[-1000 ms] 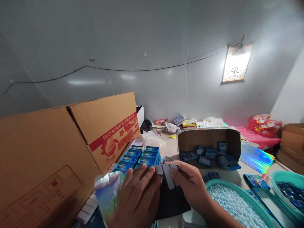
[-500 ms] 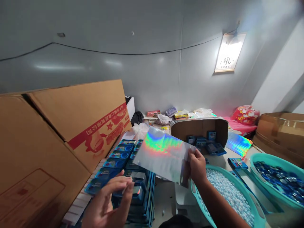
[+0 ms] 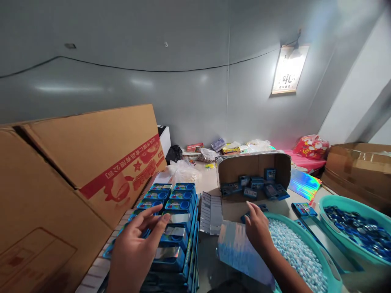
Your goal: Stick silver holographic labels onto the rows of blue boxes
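The holographic sheet (image 3: 241, 254) lies low on the worktop (image 3: 214, 183), at 6 o'clock from the open cardboard box (image 3: 253, 171). The right hand (image 3: 258, 230) rests on its upper edge with fingers flat (no pinch visible). The left hand (image 3: 137, 244), fingers spread, hovers over the stacked blue boxes (image 3: 171, 203). A teal basin of pale pellets (image 3: 305, 260) sits at 3 o'clock of the sheet.
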`<state>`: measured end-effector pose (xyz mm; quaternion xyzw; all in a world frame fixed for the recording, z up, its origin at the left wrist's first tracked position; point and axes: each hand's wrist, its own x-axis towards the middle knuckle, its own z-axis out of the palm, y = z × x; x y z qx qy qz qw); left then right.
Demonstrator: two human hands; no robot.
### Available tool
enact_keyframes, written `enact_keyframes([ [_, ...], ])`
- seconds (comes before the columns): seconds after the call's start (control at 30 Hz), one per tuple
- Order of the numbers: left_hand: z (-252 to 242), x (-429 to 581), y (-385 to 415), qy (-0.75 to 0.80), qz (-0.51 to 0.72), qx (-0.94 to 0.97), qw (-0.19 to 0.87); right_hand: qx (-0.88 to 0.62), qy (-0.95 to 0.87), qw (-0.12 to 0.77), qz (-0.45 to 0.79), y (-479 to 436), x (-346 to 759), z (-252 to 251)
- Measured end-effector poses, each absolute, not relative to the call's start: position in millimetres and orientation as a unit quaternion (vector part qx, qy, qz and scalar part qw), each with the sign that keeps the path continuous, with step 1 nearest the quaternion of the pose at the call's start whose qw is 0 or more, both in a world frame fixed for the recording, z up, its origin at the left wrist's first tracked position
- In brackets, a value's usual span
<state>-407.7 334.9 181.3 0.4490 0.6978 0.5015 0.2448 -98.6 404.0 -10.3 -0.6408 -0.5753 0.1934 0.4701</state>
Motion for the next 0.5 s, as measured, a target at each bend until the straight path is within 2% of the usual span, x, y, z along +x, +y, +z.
enact_keyframes([
  [0.1, 189, -405, 339, 0.687, 0.484, 0.469, 0.273, -0.456, -0.664, 0.487, 0.338, 403, -128, 54],
  [0.13, 189, -404, 340, 0.68, 0.484, 0.473, 0.284, -0.387, -0.663, 0.485, 0.419, 402, -139, 77],
  [0.27, 189, -399, 343, 0.663, 0.484, 0.484, 0.304, -0.21, -0.611, 0.424, 0.634, 398, -179, 138],
  [0.37, 189, -398, 347, 0.649, 0.478, 0.497, 0.321, -0.202, -0.554, 0.41, 0.696, 401, -204, 149],
  [0.5, 191, -400, 357, 0.669, 0.448, 0.52, 0.286, -0.232, -0.529, 0.461, 0.674, 410, -227, 139],
])
